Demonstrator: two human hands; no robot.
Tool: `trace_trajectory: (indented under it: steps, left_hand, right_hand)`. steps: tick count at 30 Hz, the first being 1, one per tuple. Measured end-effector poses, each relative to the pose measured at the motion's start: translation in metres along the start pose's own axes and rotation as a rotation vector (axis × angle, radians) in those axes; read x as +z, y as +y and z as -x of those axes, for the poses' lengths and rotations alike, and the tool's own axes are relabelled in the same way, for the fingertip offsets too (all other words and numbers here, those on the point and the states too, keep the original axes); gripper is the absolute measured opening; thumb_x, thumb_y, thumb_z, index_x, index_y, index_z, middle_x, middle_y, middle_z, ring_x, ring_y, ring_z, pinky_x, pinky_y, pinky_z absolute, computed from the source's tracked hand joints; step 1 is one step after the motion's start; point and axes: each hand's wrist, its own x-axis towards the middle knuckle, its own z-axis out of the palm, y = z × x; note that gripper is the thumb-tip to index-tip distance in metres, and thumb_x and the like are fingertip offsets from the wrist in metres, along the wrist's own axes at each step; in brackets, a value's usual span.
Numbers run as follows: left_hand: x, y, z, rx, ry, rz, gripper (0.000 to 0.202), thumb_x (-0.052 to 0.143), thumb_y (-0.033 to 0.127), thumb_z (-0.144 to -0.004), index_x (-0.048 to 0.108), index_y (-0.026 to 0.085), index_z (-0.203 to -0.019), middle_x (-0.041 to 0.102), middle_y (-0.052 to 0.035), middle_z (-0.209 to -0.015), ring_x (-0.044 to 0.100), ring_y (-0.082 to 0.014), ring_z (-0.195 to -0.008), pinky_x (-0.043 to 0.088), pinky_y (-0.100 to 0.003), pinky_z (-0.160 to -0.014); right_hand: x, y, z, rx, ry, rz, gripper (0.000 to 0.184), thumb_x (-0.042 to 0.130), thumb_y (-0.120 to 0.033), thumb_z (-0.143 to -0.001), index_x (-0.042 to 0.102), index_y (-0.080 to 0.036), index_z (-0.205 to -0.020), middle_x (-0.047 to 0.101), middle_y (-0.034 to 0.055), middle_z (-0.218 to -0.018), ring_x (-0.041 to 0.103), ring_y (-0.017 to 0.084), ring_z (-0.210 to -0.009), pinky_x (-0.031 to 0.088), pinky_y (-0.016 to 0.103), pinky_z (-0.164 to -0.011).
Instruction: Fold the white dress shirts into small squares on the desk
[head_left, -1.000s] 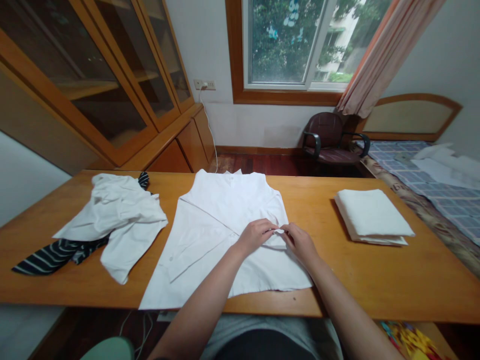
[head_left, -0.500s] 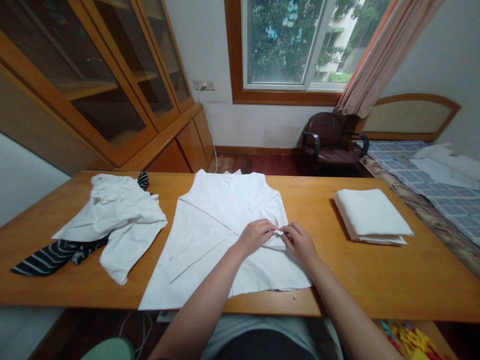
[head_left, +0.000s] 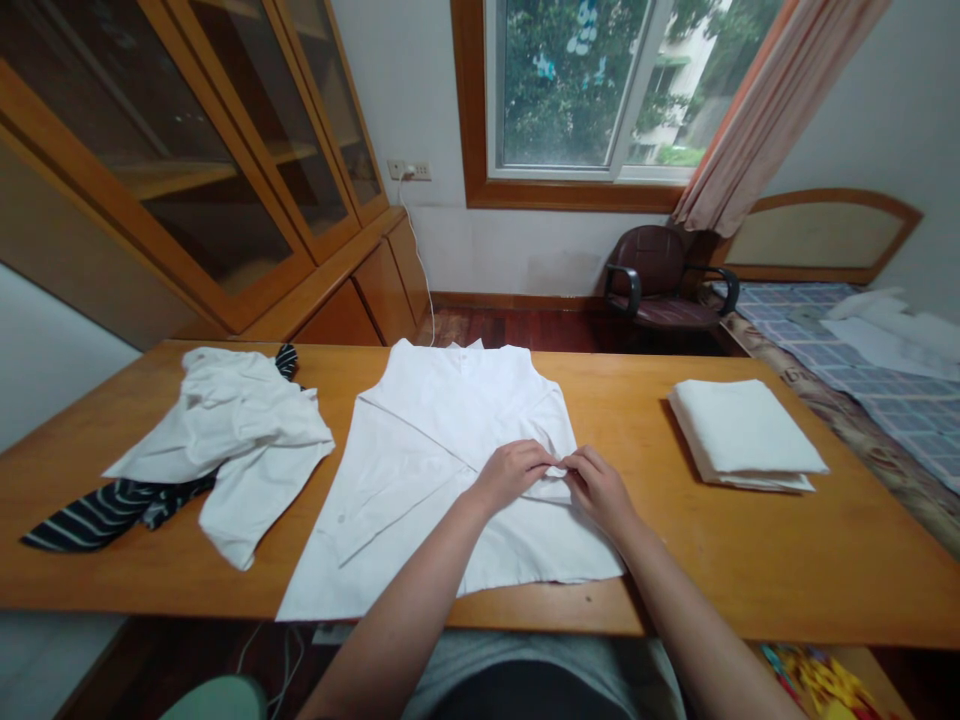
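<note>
A white shirt (head_left: 420,430) lies spread on the wooden table (head_left: 720,560), its collar end toward the far edge. One sleeve is folded diagonally across the body from the left. My left hand (head_left: 517,468) pinches a bit of the shirt's cloth right of its middle, probably sleeve or cuff fabric. Close against it, my right hand (head_left: 596,480) pinches the same bit of cloth at the shirt's right side. The fingertips of both hands nearly meet, and what lies under them is partly hidden.
On the left lies a crumpled white garment (head_left: 240,420) over a black-and-white striped cloth (head_left: 97,515). A folded white stack of cloth (head_left: 742,430) sits at the right. Beyond the table stand an armchair (head_left: 652,270), a bed (head_left: 847,340) and a glass-door cabinet (head_left: 247,200).
Both hands stay in almost the same place, still pinching the cloth. The small fold between the fingertips has shifted slightly.
</note>
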Motion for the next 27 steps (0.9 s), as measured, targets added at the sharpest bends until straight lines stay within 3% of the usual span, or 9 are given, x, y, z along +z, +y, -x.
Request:
trace_trajectory:
  steps: [7, 18, 27]
  left_hand:
    - [-0.0019, 0.0016, -0.0005, 0.042, 0.043, -0.039, 0.017, 0.055, 0.024, -0.097, 0.071, 0.019, -0.101, 0.074, -0.0053, -0.096, 0.067, -0.017, -0.093, 0.052, -0.029, -0.087]
    - [-0.0015, 0.005, 0.0031, 0.179, 0.066, -0.325, 0.016, 0.053, 0.022, -0.098, 0.07, 0.02, -0.098, 0.073, -0.0031, -0.093, 0.067, -0.0154, -0.087, 0.052, -0.028, -0.079]
    - [-0.0012, 0.006, 0.0029, 0.206, 0.079, -0.348, 0.02, 0.052, 0.025, -0.099, 0.07, 0.019, -0.097, 0.074, -0.0039, -0.091, 0.068, -0.0151, -0.084, 0.052, -0.028, -0.076]
  right_hand:
    - [0.0014, 0.0012, 0.0007, -0.05, 0.02, 0.007, 0.02, 0.05, -0.013, -0.092, 0.065, -0.022, -0.101, 0.058, 0.0057, -0.089, 0.059, 0.018, -0.078, 0.049, 0.028, -0.068]
    - [-0.001, -0.0004, 0.0007, -0.096, 0.086, 0.036, 0.018, 0.055, -0.012, -0.09, 0.066, -0.022, -0.099, 0.054, 0.003, -0.083, 0.056, 0.016, -0.073, 0.048, 0.027, -0.065]
    - [-0.0026, -0.002, 0.0023, -0.116, 0.105, 0.015, 0.017, 0.055, -0.013, -0.091, 0.068, -0.022, -0.098, 0.055, 0.0031, -0.081, 0.056, 0.015, -0.071, 0.048, 0.026, -0.063]
